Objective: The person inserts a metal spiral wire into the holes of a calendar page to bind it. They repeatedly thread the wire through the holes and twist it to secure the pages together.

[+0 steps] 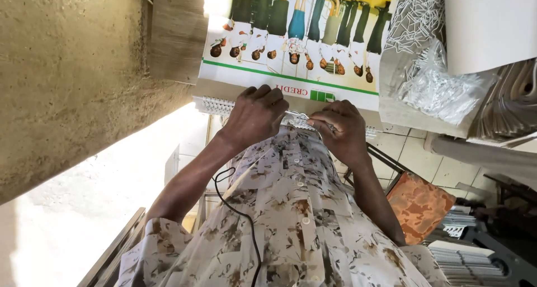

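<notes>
A large printed calendar sheet (302, 41) with a photo of a row of people and a green stripe lies in front of me, its lettering upside down. A white wire spiral binding (215, 105) runs along its near edge. My left hand (254, 116) is curled over the binding near its middle, fingers pressed down on it. My right hand (341, 130) pinches the binding just to the right, fingertips closed on the wire loops. The two hands are almost touching. My patterned shirt (296, 220) fills the lower centre.
A clear bag of white wire binding pieces (430, 80) sits at the upper right beside a white sheet (486, 24). An orange patterned cushion (419, 203) and stacks of bound pads (464, 259) are at the lower right. A black cable (240, 209) crosses my shirt. A concrete wall (72, 69) stands on the left.
</notes>
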